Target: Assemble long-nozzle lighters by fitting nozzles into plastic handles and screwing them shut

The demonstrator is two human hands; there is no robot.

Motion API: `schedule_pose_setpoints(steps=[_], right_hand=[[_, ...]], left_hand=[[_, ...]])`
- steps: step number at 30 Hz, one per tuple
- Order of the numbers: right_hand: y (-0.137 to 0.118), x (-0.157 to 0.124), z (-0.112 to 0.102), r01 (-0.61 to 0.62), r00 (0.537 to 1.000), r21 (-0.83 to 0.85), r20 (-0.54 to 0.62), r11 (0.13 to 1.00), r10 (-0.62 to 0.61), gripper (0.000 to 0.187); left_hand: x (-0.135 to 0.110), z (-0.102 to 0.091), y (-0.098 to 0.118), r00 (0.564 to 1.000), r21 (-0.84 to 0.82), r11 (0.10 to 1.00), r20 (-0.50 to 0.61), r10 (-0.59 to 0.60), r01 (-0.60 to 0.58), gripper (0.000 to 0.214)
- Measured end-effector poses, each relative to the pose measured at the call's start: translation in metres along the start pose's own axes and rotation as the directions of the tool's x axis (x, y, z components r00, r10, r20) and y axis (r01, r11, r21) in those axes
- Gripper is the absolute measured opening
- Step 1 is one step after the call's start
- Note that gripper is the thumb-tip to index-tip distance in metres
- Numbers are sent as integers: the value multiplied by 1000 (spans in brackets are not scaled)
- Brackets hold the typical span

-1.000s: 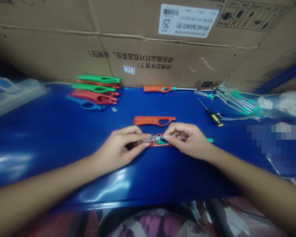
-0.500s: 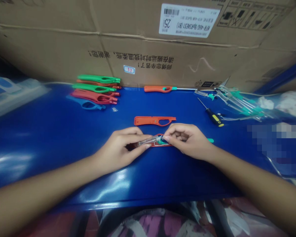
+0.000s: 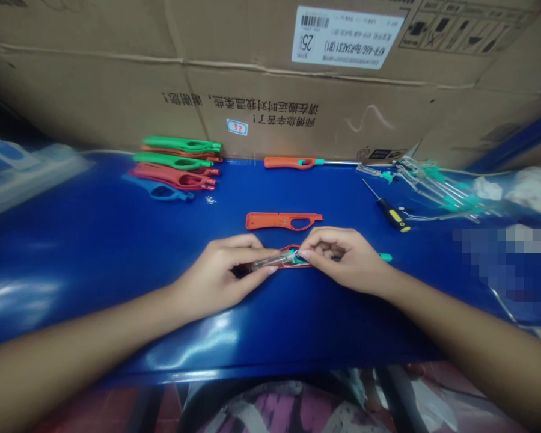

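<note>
My left hand [image 3: 228, 267] is closed on a clear lighter fuel tank [image 3: 270, 261], thumb below it and fingers above. My right hand [image 3: 342, 255] pinches at the tank's right end, beside a teal part; what lies between its fingertips is too small to make out. Beneath both hands lies an orange lighter shell half [image 3: 291, 247], mostly covered, with a thin white wire along it. A teal tip [image 3: 385, 257] shows past my right hand. Just behind, a second orange shell half [image 3: 264, 221] rests with its inside facing up.
Green, red and blue lighter shells [image 3: 175, 174] are stacked at the back left near small pins [image 3: 211, 200]. An assembled orange lighter [image 3: 282, 162] lies against the cardboard [image 3: 130, 72]. To the right are a black-and-yellow screwdriver [image 3: 393, 215] and a heap of metal tubes with teal parts [image 3: 446, 186].
The clear tank has tilted slightly between my fingers. Both hands stay in nearly the same place, and the other things have not moved.
</note>
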State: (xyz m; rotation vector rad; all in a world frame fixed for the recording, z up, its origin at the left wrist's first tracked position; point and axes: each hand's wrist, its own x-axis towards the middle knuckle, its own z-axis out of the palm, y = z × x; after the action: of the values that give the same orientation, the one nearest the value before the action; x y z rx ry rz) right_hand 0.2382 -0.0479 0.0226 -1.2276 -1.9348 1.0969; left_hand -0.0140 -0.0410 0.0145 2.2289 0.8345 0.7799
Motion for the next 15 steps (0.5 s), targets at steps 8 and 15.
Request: schedule_pose_setpoints(steps=[8,15], right_hand=[[2,-1,0,28,1000,-31,-10,999,-28,21],[2,-2,0,40,999,-15,-6,999,-40,21]], left_hand=[[0,0,2,1000,-1,1000,-4,4,-4,29],[-1,1,1,1000,-14,1000,-8,-3,3,28]])
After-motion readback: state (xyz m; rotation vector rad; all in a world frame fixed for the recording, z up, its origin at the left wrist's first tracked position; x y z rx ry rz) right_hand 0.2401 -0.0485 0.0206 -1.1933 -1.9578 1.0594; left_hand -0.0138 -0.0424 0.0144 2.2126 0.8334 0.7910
